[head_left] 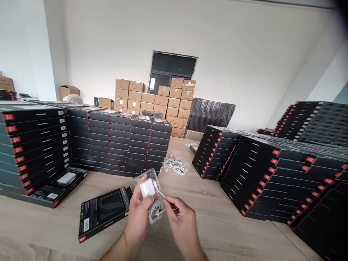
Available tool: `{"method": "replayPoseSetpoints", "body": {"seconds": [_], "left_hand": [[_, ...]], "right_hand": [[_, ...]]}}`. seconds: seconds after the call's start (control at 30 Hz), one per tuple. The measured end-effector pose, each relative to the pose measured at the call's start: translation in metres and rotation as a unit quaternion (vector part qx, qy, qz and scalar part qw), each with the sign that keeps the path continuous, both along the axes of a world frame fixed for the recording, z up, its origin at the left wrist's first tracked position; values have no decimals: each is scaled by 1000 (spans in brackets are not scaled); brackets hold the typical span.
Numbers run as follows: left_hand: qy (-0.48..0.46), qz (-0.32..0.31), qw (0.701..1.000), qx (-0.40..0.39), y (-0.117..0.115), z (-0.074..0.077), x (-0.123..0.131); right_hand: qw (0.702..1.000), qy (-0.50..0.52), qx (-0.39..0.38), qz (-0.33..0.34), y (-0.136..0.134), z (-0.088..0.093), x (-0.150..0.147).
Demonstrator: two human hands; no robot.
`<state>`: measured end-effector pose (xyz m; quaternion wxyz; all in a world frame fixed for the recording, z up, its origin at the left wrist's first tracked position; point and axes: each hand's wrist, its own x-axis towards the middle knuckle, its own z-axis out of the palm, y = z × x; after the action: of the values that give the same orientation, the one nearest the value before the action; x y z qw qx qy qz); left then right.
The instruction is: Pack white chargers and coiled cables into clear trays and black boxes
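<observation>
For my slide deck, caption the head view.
Hands hold a white adapter, coiled cable and clear bag near stacked black boxes.

The place looks like a packing workshop or a storeroom with a packing bench. Its wood-topped table (212, 210) is laid out for goods in number: matching flat black boxes (119, 145) stand in tall, even stacks along both sides of the table, their red corners lining up. A loose heap of white cables (175, 165) lies on the table between the stacks, and above the table's near part is a clear bag (159, 194) with a white charger (147, 187) and a coiled cable inside. Beyond the table's far end, brown cartons (154, 103) are piled in front of a dark-framed opening (174, 64), beside a high pile of dark trays (212, 114). Plain pale walls (231, 43) surround the table.
</observation>
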<state>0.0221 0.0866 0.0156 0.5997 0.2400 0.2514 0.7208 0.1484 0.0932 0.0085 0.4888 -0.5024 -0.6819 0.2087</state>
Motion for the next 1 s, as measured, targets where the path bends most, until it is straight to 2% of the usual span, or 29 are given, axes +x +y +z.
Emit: {"method": "replayPoseSetpoints", "body": {"seconds": [0.17,0.3,0.5,0.6,0.7,0.8,0.83,0.9,0.93,1.0], "left_hand": [[1,46,999,8,2,4,-6],[-50,45,997,-27,1,10,-11],[-73,31,997,-25,3,6,-13],[-72,11,997,-20,5,3,-17],[-65,-29,997,-32,8,4,-25],[-61,-76,994,-58,10,6,-32],[-60,-93,992,-65,10,6,-33],[-51,-133,987,-73,9,5,-33],[-40,-156,984,-72,8,4,-32],[-10,-198,978,-63,6,1,-28]], "right_hand": [[999,-20,35,10,-2,-8,-12],[995,-59,75,0,-7,-21,-20],[997,-66,30,-12,-6,-33,-29],[995,-92,33,-8,-8,-29,-31],[988,-132,81,5,-12,-16,-26],[988,-99,121,8,-11,0,-8],[992,-64,110,9,-8,4,-1],[999,34,35,15,0,9,14],[995,90,-19,23,5,10,20],[970,202,-124,56,11,9,28]]}}
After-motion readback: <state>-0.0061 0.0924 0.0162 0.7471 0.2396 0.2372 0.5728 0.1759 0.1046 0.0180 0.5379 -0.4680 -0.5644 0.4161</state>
